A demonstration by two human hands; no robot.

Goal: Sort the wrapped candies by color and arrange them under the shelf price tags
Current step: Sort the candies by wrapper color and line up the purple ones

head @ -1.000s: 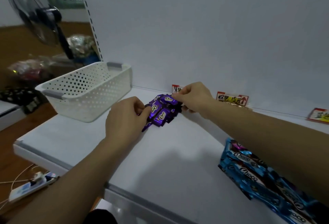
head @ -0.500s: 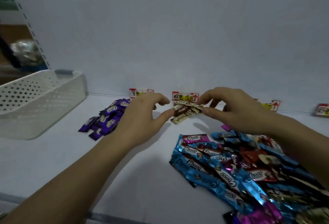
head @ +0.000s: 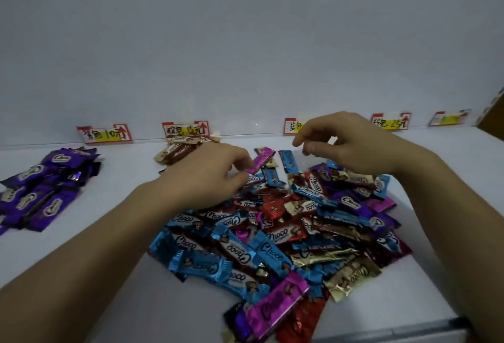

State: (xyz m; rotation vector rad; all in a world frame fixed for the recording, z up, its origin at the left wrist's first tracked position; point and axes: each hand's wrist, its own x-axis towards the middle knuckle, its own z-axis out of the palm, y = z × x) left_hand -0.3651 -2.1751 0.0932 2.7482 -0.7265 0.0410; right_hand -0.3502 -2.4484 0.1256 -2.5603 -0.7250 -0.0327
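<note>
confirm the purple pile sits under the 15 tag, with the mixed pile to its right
Not quite. The head view shows the purple pile under the 10 tag, not the 15 tag; the brown candies lie under that one. The mixed pile is indeed to its right.

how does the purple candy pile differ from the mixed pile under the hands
The purple candy pile is a single colour; the mixed candy pile holds blue, red, magenta, gold and purple wrappers. The purple candy pile lies left, near the leftmost price tag; the mixed candy pile is larger and central. Both show Choco labels.
</note>
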